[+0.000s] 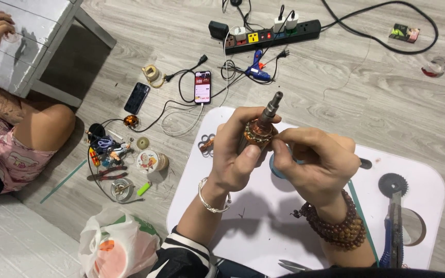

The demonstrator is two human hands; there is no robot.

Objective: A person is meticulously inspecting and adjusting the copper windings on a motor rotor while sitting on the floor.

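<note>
My left hand (235, 154) grips a motor armature (261, 126) with copper windings and a grey steel shaft that points up and away. My right hand (315, 159) pinches at the top of the windings with thumb and fingers, right beside the left hand's fingertips. Both hands hover over a small white table (428, 180). A blue round object (275, 170) shows partly under my right hand. The lower part of the armature is hidden by my left fingers.
On the table lie blue-handled pliers (393, 242), a dark toothed disc (392, 184), scissors (294, 266) and a small copper coil (207, 144). The floor holds two phones (202, 86), a power strip (274, 37), a glue gun (257, 69), assorted tools (110, 154), a plastic bag (112, 247). Another person sits at left (21, 139).
</note>
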